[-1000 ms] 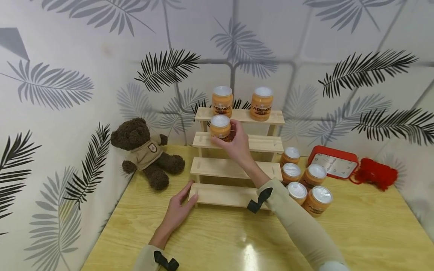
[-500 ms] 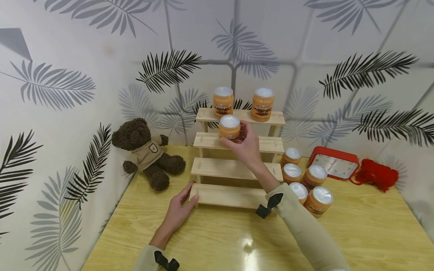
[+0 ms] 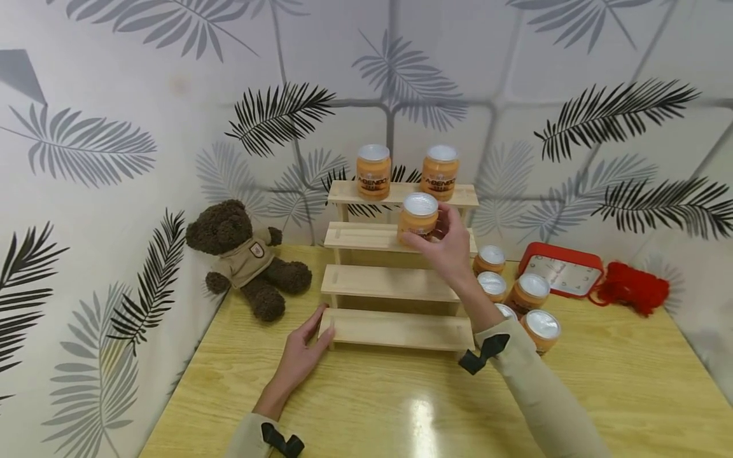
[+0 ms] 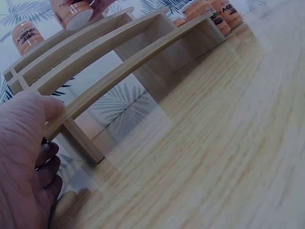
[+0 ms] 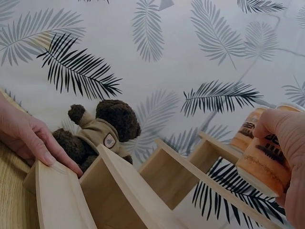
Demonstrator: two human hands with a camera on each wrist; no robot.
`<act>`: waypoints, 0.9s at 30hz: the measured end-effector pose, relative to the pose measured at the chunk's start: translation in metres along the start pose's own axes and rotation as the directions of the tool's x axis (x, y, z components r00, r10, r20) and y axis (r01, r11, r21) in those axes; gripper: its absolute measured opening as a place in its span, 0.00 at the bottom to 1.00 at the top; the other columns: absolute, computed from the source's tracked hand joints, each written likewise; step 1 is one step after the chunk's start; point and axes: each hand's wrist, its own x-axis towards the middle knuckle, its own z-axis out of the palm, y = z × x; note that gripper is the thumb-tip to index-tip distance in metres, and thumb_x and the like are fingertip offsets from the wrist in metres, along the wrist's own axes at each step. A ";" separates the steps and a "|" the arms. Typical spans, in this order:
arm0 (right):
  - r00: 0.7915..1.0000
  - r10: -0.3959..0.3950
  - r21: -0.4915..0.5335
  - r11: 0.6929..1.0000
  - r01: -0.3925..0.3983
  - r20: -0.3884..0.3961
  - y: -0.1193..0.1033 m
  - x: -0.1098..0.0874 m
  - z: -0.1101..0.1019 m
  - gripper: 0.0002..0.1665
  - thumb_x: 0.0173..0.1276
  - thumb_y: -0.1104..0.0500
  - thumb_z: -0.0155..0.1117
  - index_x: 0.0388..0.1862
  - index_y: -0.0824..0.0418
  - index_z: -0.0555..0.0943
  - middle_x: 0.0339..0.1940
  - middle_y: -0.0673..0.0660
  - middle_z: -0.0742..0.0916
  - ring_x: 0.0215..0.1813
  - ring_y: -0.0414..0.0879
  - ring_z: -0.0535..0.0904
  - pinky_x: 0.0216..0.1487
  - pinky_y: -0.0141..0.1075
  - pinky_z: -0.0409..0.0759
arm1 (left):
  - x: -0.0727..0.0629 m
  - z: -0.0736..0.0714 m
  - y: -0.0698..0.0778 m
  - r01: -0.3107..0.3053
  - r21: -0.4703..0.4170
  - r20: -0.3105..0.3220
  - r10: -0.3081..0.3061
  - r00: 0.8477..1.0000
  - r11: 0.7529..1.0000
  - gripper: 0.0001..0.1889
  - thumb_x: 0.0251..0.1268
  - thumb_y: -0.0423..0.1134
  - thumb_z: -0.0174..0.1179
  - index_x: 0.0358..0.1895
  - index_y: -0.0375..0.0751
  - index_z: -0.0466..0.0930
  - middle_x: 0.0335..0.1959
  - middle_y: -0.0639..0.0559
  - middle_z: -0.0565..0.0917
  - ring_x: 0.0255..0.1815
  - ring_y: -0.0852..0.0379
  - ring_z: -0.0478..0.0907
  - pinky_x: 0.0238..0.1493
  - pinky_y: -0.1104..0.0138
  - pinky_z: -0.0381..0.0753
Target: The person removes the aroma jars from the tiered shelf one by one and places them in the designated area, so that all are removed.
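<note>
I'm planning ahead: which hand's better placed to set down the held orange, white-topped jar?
Right hand, probably: it grips the orange jar; the left hand holds the pale wooden rack's lowest shelf.

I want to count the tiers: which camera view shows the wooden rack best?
The head view: the wooden rack shows all four tiers, though the right hand and its jar hide parts. The left wrist view sees it from low down; the right wrist view is close, tiers cut off by the lower edge.
</note>
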 end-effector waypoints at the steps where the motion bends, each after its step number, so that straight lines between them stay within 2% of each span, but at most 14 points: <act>1: 1.000 0.000 0.000 1.000 0.000 -0.001 -0.004 -0.002 -0.003 0.43 0.60 0.68 0.79 0.71 0.73 0.69 0.60 0.72 0.81 0.56 0.54 0.80 0.53 0.35 0.82 | 0.000 0.000 0.000 0.002 0.000 -0.001 -0.002 1.000 1.000 0.35 0.81 0.43 0.60 0.83 0.38 0.59 0.82 0.44 0.62 0.82 0.49 0.59 0.78 0.52 0.62; 4: 1.000 0.025 0.006 1.000 -0.025 -0.001 -0.005 -0.003 -0.012 0.44 0.61 0.68 0.78 0.73 0.72 0.68 0.60 0.71 0.81 0.56 0.51 0.79 0.53 0.32 0.81 | 0.000 0.000 0.000 0.004 -0.001 -0.002 -0.004 1.000 1.000 0.35 0.81 0.43 0.60 0.82 0.38 0.59 0.82 0.45 0.63 0.82 0.49 0.59 0.78 0.53 0.63; 8: 0.999 0.052 0.009 0.999 -0.052 -0.005 0.011 0.000 -0.024 0.46 0.61 0.66 0.80 0.75 0.68 0.67 0.62 0.66 0.81 0.56 0.48 0.79 0.55 0.33 0.80 | 0.000 0.000 -0.001 0.002 -0.002 -0.003 -0.002 1.000 1.000 0.35 0.81 0.43 0.60 0.82 0.38 0.59 0.82 0.43 0.63 0.82 0.50 0.59 0.78 0.53 0.63; 17: 0.999 -0.019 0.008 1.000 0.019 -0.040 0.026 -0.005 -0.054 0.42 0.60 0.66 0.81 0.70 0.66 0.71 0.57 0.58 0.83 0.54 0.43 0.81 0.51 0.28 0.82 | 0.003 0.002 -0.002 -0.007 -0.025 -0.018 0.007 1.000 1.000 0.33 0.80 0.43 0.61 0.82 0.41 0.62 0.81 0.45 0.64 0.81 0.48 0.61 0.78 0.48 0.63; 27: 0.998 0.016 -0.024 1.000 -0.017 -0.057 0.032 -0.020 -0.091 0.43 0.62 0.64 0.81 0.72 0.65 0.70 0.57 0.51 0.82 0.55 0.41 0.81 0.52 0.26 0.81 | 0.002 0.002 -0.003 -0.008 -0.011 -0.009 0.008 1.000 1.000 0.34 0.80 0.43 0.60 0.82 0.40 0.60 0.82 0.45 0.63 0.82 0.48 0.60 0.78 0.49 0.62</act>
